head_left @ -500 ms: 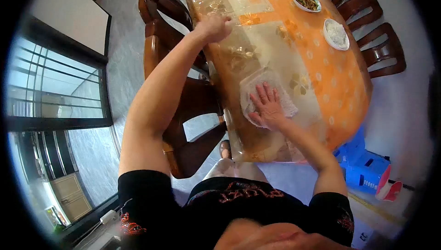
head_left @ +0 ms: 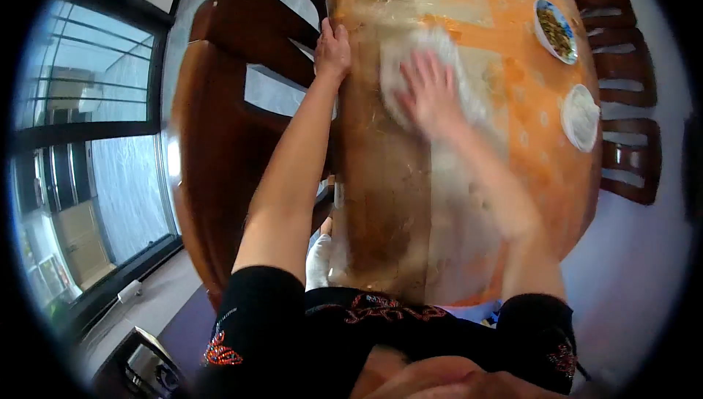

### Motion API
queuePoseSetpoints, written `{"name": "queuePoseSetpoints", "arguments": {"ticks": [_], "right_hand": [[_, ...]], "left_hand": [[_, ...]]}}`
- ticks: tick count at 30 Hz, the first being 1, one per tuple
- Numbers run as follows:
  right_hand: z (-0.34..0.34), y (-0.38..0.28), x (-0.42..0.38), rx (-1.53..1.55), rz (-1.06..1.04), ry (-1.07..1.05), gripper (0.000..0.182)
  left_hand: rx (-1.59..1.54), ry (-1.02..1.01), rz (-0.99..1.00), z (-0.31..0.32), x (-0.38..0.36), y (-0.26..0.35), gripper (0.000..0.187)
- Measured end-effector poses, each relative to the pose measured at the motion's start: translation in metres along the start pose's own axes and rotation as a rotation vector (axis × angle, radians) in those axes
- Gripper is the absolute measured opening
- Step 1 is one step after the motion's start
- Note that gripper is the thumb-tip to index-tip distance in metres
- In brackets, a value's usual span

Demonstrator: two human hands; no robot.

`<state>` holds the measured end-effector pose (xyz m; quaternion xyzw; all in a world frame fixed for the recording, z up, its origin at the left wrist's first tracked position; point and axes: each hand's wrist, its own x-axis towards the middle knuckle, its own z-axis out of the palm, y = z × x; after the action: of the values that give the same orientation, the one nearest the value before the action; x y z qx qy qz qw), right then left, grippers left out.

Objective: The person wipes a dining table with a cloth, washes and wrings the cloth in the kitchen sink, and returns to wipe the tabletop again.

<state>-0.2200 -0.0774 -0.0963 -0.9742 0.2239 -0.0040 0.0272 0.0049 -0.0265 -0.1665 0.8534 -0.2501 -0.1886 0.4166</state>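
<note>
My right hand [head_left: 430, 91] lies flat with spread fingers on a white cloth [head_left: 395, 54], pressing it against the table. Both the hand and the cloth are slightly blurred by motion. Under them is a dining table [head_left: 381, 201] with an orange and gold patterned cover and a glossy clear sheet. At the table's left edge rests my left hand [head_left: 333, 49], fingers extended along the rim and nothing held in them.
A bowl of cooked food [head_left: 556, 32] and a bowl of white rice [head_left: 581, 119] stand near the table's right edge. Dark wooden chairs [head_left: 220, 135] crowd the left side, and more chairs [head_left: 630, 153] line the right. A window [head_left: 102, 69] is at far left.
My right hand has pushed the cloth farther up the table. My body has leaned in closer to the table, and my left hand has shifted from the tabletop onto its left edge.
</note>
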Motion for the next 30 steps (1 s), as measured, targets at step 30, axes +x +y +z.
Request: {"name": "queuePoseSetpoints", "arguments": {"ticks": [30], "right_hand": [[0.037,0.195,0.026,-0.041,0.967,0.257,0.048]], "left_hand": [[-0.017,0.067,0.100,0.001,0.027,0.023,0.052]]}}
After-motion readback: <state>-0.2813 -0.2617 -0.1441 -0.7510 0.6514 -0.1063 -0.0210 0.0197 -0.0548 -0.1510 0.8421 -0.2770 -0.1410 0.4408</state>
